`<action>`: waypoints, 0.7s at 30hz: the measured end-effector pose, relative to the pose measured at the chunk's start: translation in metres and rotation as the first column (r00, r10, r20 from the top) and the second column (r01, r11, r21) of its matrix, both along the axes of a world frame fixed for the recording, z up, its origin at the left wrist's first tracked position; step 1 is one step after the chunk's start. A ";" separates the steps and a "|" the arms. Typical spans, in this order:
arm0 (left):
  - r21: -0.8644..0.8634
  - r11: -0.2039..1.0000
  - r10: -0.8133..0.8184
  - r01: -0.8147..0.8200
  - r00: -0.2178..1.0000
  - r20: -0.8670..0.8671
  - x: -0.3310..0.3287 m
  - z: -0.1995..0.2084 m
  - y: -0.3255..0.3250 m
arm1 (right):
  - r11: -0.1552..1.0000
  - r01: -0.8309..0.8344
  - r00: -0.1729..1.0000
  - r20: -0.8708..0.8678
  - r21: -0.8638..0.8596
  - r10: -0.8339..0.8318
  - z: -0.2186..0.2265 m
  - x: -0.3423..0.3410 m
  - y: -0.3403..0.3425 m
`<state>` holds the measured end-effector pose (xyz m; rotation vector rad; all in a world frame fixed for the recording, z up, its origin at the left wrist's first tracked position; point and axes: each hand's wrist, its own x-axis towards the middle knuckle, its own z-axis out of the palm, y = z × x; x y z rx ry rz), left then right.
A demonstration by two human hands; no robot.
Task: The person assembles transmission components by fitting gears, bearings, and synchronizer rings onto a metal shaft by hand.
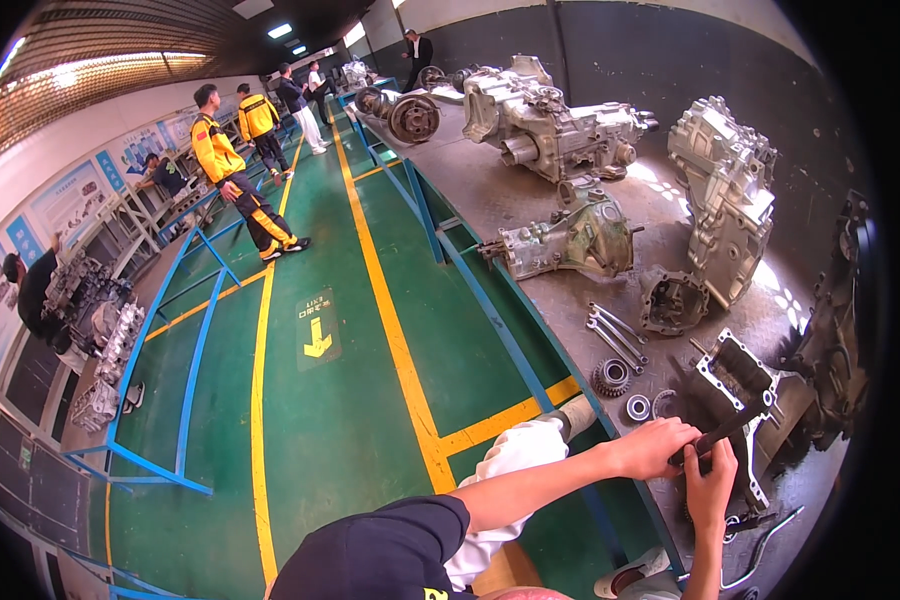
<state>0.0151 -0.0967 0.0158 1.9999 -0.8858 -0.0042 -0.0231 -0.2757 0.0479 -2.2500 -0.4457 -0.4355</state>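
My left hand (658, 447) and my right hand (710, 480) are close together over the metal workbench, at the lower right. Both are closed around a dark, rod-shaped part (728, 430), whose exact kind I cannot make out. Its far end reaches over an open grey metal housing (735, 372), near a small ring. Left of my hands lie a bearing (638, 408), a toothed gear (611, 377) and a thin toothed ring (664, 404). Several wrenches (618, 335) lie in a row beyond them. My fingers hide part of the dark piece.
A bell-shaped casing (675, 302), a greenish gearbox (570, 235) and larger silver transmissions (560, 125) stand farther along the bench. A bent metal rod (770, 548) lies at the near end. Blue rails (490, 320) edge the bench. People in yellow jackets (215, 150) stand across the green floor.
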 end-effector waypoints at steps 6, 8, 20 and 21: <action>-0.023 0.999 0.025 -0.024 0.999 0.033 0.001 -0.005 -0.001 | 1.000 -0.022 1.000 -0.007 0.008 0.022 0.001 0.000 0.001; -0.024 0.999 0.029 -0.028 0.999 0.041 0.002 -0.008 -0.002 | 1.000 -0.026 1.000 -0.008 0.002 0.026 0.000 -0.001 0.001; 0.004 0.997 0.073 -0.074 0.990 0.118 0.003 -0.017 -0.005 | 1.000 0.007 1.000 0.028 -0.030 -0.006 -0.003 0.001 0.003; 0.004 0.997 0.077 -0.078 0.989 0.122 0.003 -0.017 -0.005 | 1.000 0.007 1.000 0.027 -0.030 -0.006 -0.003 0.001 0.003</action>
